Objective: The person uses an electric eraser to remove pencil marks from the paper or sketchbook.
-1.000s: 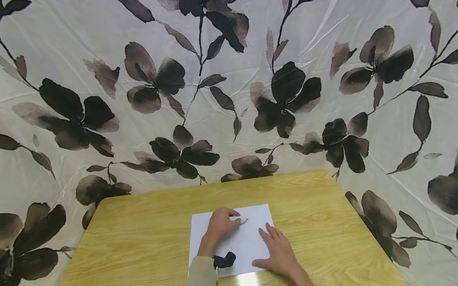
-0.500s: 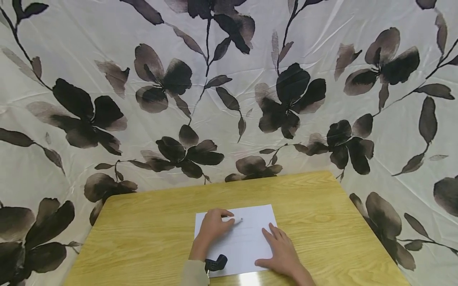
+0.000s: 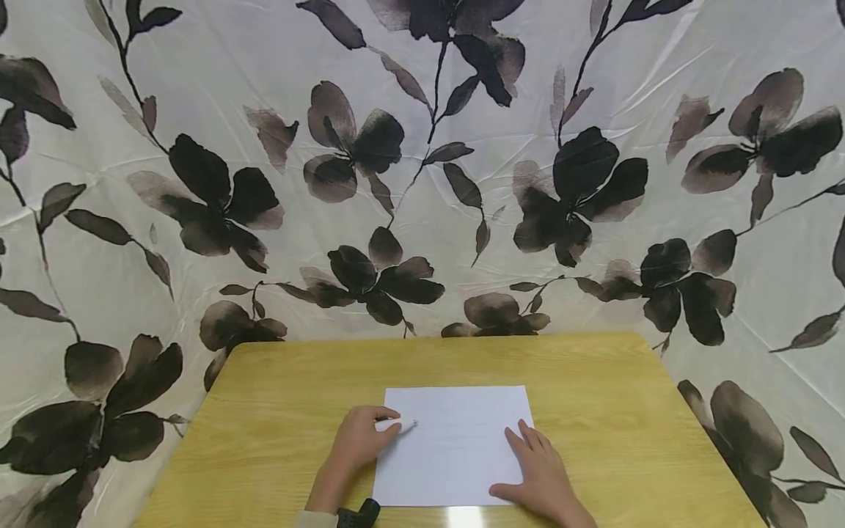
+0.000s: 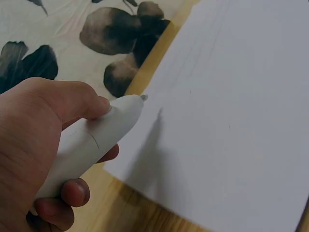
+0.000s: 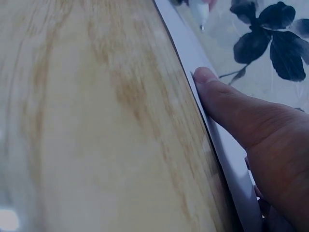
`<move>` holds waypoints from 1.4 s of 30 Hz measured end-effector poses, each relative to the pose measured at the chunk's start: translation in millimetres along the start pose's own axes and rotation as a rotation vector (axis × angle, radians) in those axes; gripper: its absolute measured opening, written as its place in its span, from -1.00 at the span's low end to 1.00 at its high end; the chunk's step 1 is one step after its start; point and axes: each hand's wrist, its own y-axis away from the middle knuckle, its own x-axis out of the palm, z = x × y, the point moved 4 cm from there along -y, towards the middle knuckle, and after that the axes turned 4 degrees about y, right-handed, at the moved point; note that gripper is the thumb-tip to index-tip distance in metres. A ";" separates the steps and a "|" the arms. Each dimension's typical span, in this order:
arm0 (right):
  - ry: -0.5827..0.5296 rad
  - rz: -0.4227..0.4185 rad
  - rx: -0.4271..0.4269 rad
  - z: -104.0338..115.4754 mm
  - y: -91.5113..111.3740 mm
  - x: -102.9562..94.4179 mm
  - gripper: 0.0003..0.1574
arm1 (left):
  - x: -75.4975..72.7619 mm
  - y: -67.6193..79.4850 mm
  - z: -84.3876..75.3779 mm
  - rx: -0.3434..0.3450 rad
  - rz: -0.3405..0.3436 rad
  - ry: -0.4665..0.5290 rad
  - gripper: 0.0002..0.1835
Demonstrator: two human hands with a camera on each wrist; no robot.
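Observation:
A sheet of white paper (image 3: 455,469) lies on the table, with faint lines across its upper half. My left hand (image 3: 356,444) is at the sheet's left edge and grips a thick white pen (image 4: 91,145) with a small metal tip. In the left wrist view the thumb lies along the pen's top, fingers curl beneath, and the tip points over the paper, its shadow falling on the sheet. My right hand (image 3: 544,473) rests with spread fingers on the paper's right edge; in the right wrist view its thumb (image 5: 217,92) presses near the border.
The wood-grain table (image 3: 297,389) reaches back to a white cloth backdrop (image 3: 462,220) with dark flowers. A black device (image 3: 359,513) is strapped on the left wrist. Light glares off the table's front (image 3: 465,516).
My left hand has drawn leftward with the pen, from over the sheet's upper middle to its left edge. My right hand stays on the paper. The head view has shifted.

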 end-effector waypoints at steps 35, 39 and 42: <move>-0.007 -0.012 -0.001 2.7 -3.4 0.5 0.36 | 13.4 -3.8 2.0 0.130 -0.025 -0.025 -0.87; 0.006 -0.013 0.020 -0.3 -0.6 2.1 0.37 | 14.5 -4.1 -0.3 0.103 -0.007 -0.047 -0.87; 0.000 -0.020 0.018 -0.8 -0.4 2.6 0.36 | 11.8 -3.6 -1.2 0.076 -0.020 -0.061 -0.87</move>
